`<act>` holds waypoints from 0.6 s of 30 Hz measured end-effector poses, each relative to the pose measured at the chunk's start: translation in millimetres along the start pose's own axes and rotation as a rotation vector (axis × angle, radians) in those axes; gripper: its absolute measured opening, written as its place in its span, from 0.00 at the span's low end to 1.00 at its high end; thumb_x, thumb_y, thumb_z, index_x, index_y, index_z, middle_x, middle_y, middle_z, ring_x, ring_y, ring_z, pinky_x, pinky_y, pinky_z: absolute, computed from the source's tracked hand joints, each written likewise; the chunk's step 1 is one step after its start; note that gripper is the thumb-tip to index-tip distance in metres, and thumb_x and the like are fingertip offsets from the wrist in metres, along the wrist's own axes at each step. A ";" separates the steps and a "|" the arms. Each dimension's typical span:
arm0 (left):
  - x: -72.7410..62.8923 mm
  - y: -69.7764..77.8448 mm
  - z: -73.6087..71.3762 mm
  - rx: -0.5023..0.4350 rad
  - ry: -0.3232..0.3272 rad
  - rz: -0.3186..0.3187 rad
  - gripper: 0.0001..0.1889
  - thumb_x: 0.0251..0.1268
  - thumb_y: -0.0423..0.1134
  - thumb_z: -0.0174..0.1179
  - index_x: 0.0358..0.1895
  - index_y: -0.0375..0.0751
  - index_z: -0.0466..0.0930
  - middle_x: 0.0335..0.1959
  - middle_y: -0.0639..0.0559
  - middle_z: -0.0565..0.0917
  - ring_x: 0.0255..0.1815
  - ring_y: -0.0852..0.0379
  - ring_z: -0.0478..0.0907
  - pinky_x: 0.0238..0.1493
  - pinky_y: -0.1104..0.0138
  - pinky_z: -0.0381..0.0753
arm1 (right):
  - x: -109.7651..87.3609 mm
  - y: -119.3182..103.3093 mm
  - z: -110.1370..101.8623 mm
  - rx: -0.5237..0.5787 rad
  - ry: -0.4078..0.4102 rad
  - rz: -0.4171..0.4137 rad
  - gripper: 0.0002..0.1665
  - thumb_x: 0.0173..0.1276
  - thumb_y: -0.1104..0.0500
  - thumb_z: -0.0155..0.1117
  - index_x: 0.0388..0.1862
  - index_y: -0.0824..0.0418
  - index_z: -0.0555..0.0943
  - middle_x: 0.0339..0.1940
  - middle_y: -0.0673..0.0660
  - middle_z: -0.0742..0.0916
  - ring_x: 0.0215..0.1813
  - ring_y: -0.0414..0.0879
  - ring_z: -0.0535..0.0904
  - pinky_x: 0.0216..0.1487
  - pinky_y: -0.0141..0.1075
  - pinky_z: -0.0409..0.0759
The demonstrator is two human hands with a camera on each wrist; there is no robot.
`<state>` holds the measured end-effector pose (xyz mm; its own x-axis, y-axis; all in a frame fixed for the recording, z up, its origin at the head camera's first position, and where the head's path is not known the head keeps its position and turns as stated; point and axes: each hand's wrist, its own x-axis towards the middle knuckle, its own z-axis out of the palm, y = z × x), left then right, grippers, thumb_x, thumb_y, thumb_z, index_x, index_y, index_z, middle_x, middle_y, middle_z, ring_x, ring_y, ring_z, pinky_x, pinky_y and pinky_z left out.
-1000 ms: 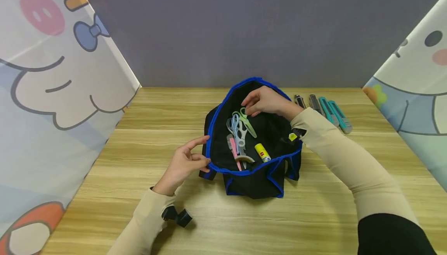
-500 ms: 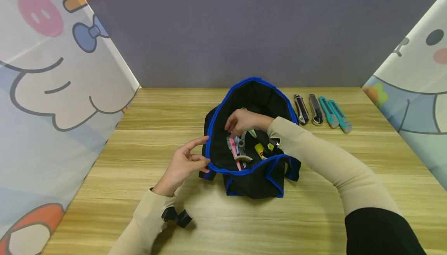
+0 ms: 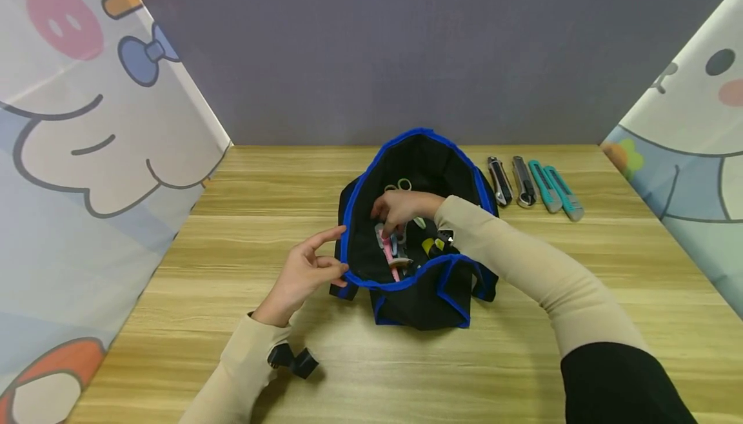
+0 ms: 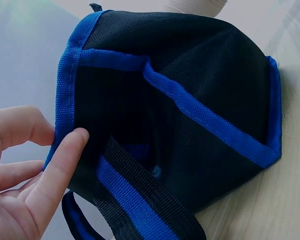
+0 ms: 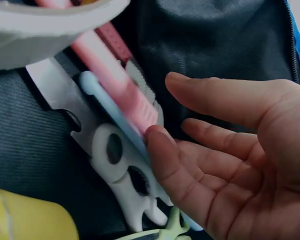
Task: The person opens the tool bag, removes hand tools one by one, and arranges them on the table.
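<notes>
A black bag with blue trim (image 3: 424,304) stands with its mouth wide. My left hand (image 3: 298,282) pinches its left rim between thumb and finger; the left wrist view shows the blue edge (image 4: 65,100) between them. My right hand (image 3: 400,208) is inside the bag. In the right wrist view a fingertip of it touches the end of a slim pink tool (image 5: 120,82), its other fingers apart. Beside that lie a light blue handle (image 5: 102,100) and white scissors (image 5: 115,165). Green scissors (image 3: 404,184) show behind the hand, which partly hides the contents.
A yellow glue stick (image 5: 35,215) lies in the bag, and a pale curved piece (image 5: 50,35) lies over the pink tool. Right of the bag, several utility knives lie in a row, two of them teal (image 3: 545,186). A grey panel (image 3: 371,50) bounds the table behind.
My right hand has moved down and left inside the bag, from the green scissors to the pink tool. The left hand keeps its place on the rim.
</notes>
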<state>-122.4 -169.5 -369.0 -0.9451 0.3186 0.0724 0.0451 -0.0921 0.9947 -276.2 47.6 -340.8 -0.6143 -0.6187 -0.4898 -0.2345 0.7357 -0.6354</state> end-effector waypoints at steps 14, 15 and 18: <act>0.0 -0.8 -0.9 -0.003 0.004 0.002 0.35 0.58 0.16 0.57 0.73 0.27 0.62 0.66 0.32 0.66 0.30 0.60 0.84 0.32 0.64 0.88 | -2.8 4.1 -6.0 0.015 0.004 -0.014 0.26 0.59 0.69 0.71 0.58 0.72 0.78 0.41 0.61 0.83 0.38 0.48 0.82 0.41 0.40 0.88; 0.0 -0.8 -1.1 -0.004 0.004 0.003 0.35 0.58 0.16 0.57 0.73 0.27 0.62 0.65 0.32 0.66 0.30 0.60 0.84 0.32 0.64 0.88 | -3.8 4.1 -7.3 0.014 0.003 -0.013 0.25 0.59 0.69 0.71 0.57 0.72 0.79 0.41 0.60 0.84 0.38 0.48 0.82 0.41 0.40 0.88; 0.1 -0.8 -1.8 -0.003 0.004 0.008 0.35 0.58 0.16 0.57 0.73 0.27 0.62 0.64 0.31 0.67 0.30 0.61 0.84 0.32 0.64 0.88 | -7.5 4.1 -12.3 0.028 -0.011 -0.005 0.21 0.62 0.70 0.69 0.55 0.73 0.81 0.43 0.61 0.84 0.40 0.47 0.83 0.43 0.39 0.87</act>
<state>-123.1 -171.1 -370.0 -0.9462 0.3136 0.0798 0.0515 -0.0973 0.9939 -281.9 58.6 -332.4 -0.6046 -0.6253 -0.4934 -0.2161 0.7250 -0.6540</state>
